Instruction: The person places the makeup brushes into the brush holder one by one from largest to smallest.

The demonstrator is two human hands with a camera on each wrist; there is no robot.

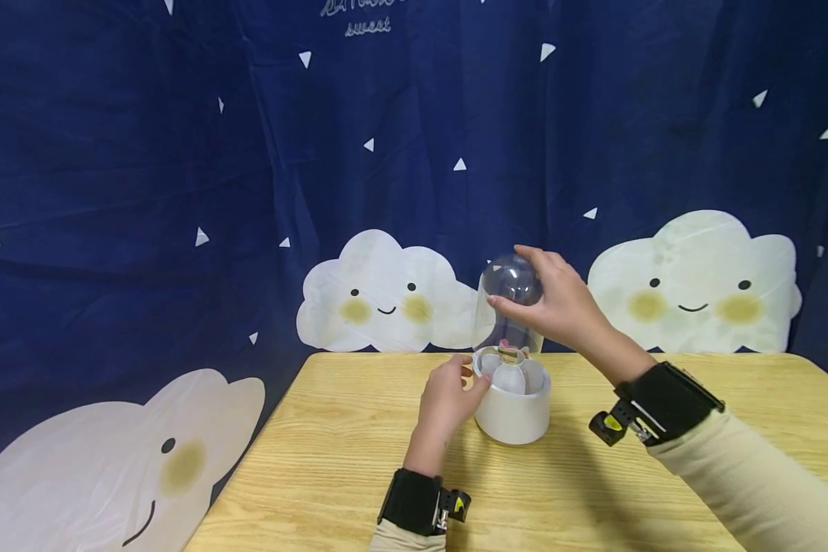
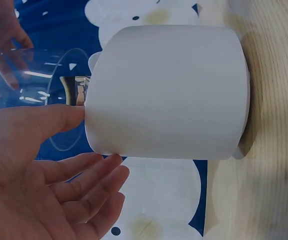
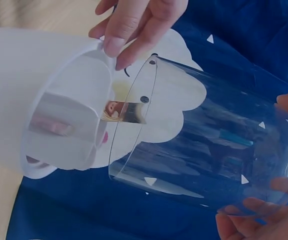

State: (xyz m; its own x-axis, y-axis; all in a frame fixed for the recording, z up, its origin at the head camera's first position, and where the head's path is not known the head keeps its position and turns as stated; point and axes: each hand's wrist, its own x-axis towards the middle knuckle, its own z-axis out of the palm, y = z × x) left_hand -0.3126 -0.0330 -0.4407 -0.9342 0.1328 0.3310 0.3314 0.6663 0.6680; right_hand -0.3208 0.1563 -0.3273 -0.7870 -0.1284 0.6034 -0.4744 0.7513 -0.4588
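A clear dome cover is tilted above a round white holder, its lower edge close to the holder's rim. My right hand grips the cover's domed top between thumb and fingers, also seen as fingers around its closed end in the right wrist view. At the holder's near-left side, my left hand holds the rim with thumb and fingertips, the other fingers loosely bent. White rounded dividers sit inside the holder. From them sticks up a small shiny gold-and-dark piece; its lower part is hidden.
The holder stands on a light wood-grain table near its far edge. Behind hangs a dark blue curtain with white triangles and smiling clouds. Black wrist straps with cameras sit on both wrists.
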